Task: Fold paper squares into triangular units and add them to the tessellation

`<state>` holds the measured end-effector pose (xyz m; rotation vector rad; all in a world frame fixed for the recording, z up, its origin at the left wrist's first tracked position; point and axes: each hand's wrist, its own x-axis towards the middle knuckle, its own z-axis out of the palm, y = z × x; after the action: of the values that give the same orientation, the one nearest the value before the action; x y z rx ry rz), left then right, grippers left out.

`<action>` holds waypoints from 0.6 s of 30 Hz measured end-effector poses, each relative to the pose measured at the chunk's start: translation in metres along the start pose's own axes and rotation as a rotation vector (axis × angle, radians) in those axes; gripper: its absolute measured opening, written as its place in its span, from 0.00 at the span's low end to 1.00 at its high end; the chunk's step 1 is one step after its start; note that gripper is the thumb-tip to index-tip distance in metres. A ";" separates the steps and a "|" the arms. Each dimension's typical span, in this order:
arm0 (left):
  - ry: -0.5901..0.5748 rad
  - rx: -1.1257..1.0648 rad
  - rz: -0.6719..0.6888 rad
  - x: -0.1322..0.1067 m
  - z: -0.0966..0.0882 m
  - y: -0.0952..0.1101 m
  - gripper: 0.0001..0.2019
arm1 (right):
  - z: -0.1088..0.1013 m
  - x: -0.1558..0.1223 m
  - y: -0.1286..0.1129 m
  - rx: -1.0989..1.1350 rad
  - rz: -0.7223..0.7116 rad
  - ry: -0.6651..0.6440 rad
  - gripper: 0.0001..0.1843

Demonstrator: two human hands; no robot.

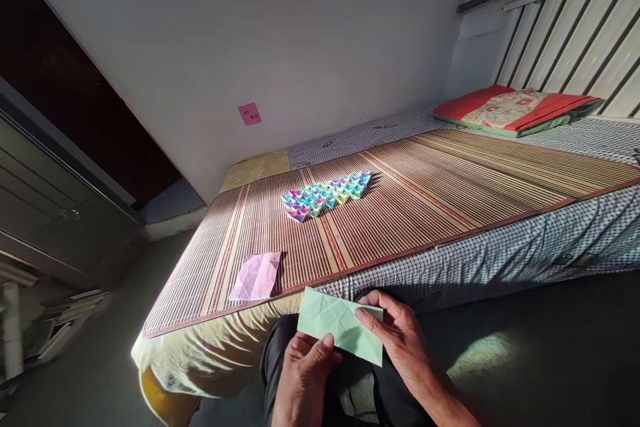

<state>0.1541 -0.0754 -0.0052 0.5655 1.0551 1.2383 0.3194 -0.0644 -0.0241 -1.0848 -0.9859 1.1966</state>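
Observation:
A pale green sheet of paper (333,323), folded into a rectangle and marked with crossing creases, is held over my lap. My left hand (310,367) pinches its lower edge, thumb on top. At its right end my right hand (395,327) grips it, thumb across the face and fingers behind. Creased pink paper (256,275) lies on the bamboo mat (400,227) near the bed's front edge. Farther back, several small folded paper boats (327,193) in blue, green, purple and yellow stand in close rows.
Behind the bed, a pink note (249,114) with handwriting is stuck to the wall. A red and floral folded quilt (520,110) rests at the far right, by the slatted headboard (575,40). Papers or books (65,320) are piled low on the left beside a cabinet (55,207).

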 end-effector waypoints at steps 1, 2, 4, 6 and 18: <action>-0.010 -0.008 -0.037 -0.001 0.002 -0.002 0.17 | 0.001 0.000 -0.002 -0.006 0.002 -0.015 0.23; -0.010 -0.015 -0.055 -0.001 0.004 -0.003 0.16 | 0.002 0.000 -0.004 -0.017 -0.005 -0.030 0.22; 0.002 -0.015 -0.050 0.000 0.005 -0.003 0.14 | 0.001 0.001 -0.006 -0.052 -0.047 -0.038 0.21; 0.018 -0.006 -0.019 0.002 0.003 -0.002 0.14 | -0.005 0.002 -0.008 -0.098 -0.097 -0.022 0.18; -0.100 -0.020 -0.007 0.007 -0.006 0.005 0.10 | -0.029 -0.004 -0.022 -0.568 -0.548 -0.357 0.26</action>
<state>0.1458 -0.0687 -0.0059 0.6011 0.9594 1.2008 0.3515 -0.0726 -0.0082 -0.9384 -1.8392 0.6739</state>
